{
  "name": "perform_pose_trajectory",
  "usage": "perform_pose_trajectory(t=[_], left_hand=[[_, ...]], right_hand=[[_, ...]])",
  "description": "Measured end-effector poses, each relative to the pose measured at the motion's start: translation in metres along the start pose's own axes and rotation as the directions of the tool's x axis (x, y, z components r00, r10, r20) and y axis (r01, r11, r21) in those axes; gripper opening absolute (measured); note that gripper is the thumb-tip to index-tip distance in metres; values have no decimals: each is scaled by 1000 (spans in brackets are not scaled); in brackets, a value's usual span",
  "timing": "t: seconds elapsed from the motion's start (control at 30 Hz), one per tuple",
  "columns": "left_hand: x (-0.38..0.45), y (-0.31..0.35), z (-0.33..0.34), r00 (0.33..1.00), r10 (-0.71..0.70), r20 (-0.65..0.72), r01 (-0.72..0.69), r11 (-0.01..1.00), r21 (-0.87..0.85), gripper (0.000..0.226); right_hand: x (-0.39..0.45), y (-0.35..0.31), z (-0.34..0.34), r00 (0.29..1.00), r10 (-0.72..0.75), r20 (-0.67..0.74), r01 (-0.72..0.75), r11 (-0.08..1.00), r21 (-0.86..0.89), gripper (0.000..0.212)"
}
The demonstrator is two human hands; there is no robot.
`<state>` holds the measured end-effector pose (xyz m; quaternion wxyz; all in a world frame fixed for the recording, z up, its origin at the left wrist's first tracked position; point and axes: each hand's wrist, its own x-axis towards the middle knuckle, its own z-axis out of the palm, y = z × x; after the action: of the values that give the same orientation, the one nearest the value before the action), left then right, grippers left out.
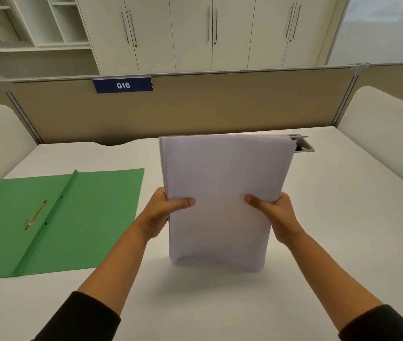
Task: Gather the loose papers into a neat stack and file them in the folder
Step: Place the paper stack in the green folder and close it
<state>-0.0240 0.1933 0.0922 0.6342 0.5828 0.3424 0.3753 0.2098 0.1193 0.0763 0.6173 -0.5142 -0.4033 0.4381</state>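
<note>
Papers (222, 193) stand upright between both hands, left hand (163, 212) and right hand (276, 215) gripping their side edges.

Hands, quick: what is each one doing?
Left hand: grips the paper stack by its left edge.
Right hand: grips the same stack by its right edge.

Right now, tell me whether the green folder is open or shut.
Open. The folder lies spread flat on the desk, both halves showing, with its metal clip and centre crease exposed.

Two bare forearms — dark sleeves (82, 316) pushed up short of the elbows.
</note>
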Motion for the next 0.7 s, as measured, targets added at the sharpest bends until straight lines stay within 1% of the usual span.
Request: perform_pose_trajectory(t=[0.07, 0.17, 0.27, 0.3, 0.4, 0.47, 0.53, 0.6, 0.7], left_hand=[[-5, -2, -2, 1000, 14, -11, -14, 1000, -24, 45], [-10, -1, -4, 999, 31, -16, -32, 999, -41, 45], [-15, -2, -4, 999, 36, -23, -37, 997, -71, 44], [-17, -4, -5, 999, 35, -30, -38, 996, -80, 43], [-25, -15, -4, 999, 31, -26, -33, 996, -81, 37], [-31, -25, 1, 999, 18, -33, -20, 997, -69, 32], [-33, -31, 5, 997, 5, -72, -10, 998, -66, 28], [-32, -28, 7, 994, 9, -111, -16, 998, -63, 25], [-27, -15, 5, 990, 83, -118, -87, 996, -27, 29]], right_hand=[[0, 3, 4, 1000, 8, -7, -8, 1000, 0, 59], [-2, 4, 7, 1000, 13, -6, -13, 1000, -4, 56], [-5, 3, 7, 1000, 5, 2, -5, 1000, -21, 70], [-6, 3, 5, 1000, 6, 10, -6, 1000, -26, 70], [-12, 7, 2, 998, 35, 48, -35, 999, -17, 57], [-17, 13, 4, 997, 55, 52, -54, 998, -22, 56], [-19, 17, 7, 998, 56, 33, -55, 998, -26, 54], [-18, 15, 10, 999, 31, 11, -31, 999, -29, 49], [-12, 2, 9, 999, -37, 9, 37, 999, -18, 36]])
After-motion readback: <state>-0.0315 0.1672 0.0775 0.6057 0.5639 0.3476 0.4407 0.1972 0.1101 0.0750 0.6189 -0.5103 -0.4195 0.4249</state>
